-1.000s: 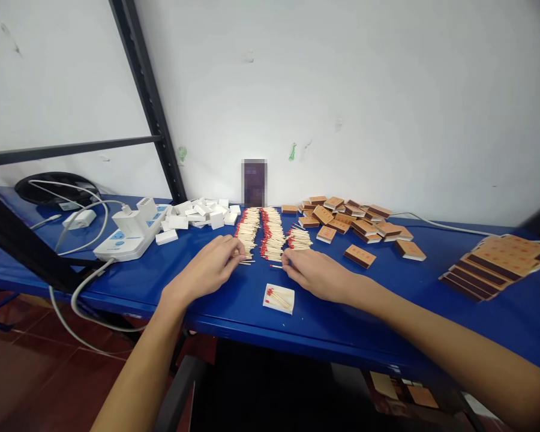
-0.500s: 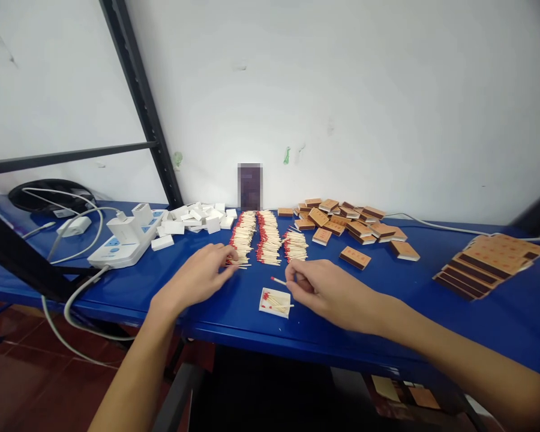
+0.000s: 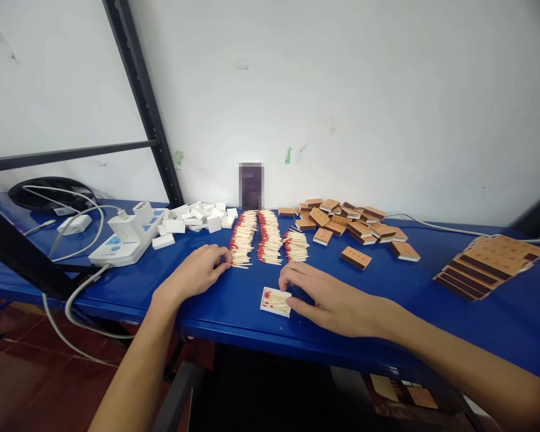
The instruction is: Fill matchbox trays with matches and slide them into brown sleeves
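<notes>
White rectangular cardboard tray (image 3: 274, 312) of red-tipped wooden matches (image 3: 275, 300); right hand (image 3: 319, 298) at rim, fingers spread; left hand (image 3: 201, 270) (cannot tell grip) at leftmost match row (image 3: 243, 240).

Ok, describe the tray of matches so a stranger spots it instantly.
Find the blue table, then the right hand near its front edge. Beside that hand lies a white tray; unlike the piled white boxes, it holds red-tipped matches.

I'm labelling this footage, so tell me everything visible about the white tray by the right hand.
The white tray is a shallow, open-topped rectangle with low walls, apparently card. It lies flat, slightly turned, near the front edge of the blue table, with loose red-tipped matches inside. The right hand is at its right end; whether they touch is unclear.
</notes>
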Demonstrator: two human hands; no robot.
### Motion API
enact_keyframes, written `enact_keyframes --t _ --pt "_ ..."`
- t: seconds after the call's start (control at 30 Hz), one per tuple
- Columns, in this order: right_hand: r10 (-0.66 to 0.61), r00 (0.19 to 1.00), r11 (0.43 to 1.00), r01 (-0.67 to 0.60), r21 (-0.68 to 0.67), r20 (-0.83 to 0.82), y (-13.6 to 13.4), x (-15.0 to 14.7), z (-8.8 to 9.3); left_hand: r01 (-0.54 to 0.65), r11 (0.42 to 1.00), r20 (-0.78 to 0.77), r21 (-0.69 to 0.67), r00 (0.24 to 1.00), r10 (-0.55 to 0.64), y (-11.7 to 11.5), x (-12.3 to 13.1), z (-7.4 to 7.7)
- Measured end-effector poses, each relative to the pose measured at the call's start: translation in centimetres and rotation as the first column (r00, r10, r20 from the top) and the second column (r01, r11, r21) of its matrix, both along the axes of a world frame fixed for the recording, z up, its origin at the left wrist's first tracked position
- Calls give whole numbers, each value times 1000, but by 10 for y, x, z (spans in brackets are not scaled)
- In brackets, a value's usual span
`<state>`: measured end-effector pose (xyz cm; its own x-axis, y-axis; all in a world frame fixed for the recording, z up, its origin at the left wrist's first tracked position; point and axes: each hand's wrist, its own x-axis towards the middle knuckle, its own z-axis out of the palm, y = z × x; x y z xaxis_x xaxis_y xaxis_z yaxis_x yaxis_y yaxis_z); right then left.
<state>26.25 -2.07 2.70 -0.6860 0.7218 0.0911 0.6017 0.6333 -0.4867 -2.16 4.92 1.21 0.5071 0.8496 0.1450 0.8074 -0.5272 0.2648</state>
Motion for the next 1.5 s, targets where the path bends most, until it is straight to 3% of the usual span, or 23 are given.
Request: enact_keyframes --t 0.2,0.47,0.63,0.77,0.9,1.1,1.3,1.5 --pt "25 1000 999 -25 -33 -7 6 -3 -10 49 999 12 -15 999 -49 -1 3 1" --pt "-39 999 999 38 -36 -7 4 -9 -10 72 997 14 27 997 -72 1 4 -5" --pt "-44 999 998 44 48 -7 -2 -9 -11 68 997 67 40 995 -70 -5 9 3" --pt "-30 1000 996 30 84 -2 -3 -7 -16 205 979 142 -12 969 -201 -25 27 17" --pt "-86 993 991 94 97 -83 4 9 -22 318 947 114 -55 944 -310 -45 51 20" --pt "-140 974 982 160 104 -176 10 31 -18 260 965 77 -34 963 -257 -51 63 18" --pt "-59 996 995 64 77 -66 2 14 -14 275 959 62 -66 961 -271 -52 61 19" --pt "-93 990 989 104 107 -102 11 3 -23 260 959 38 -111 966 -257 -50 63 15"
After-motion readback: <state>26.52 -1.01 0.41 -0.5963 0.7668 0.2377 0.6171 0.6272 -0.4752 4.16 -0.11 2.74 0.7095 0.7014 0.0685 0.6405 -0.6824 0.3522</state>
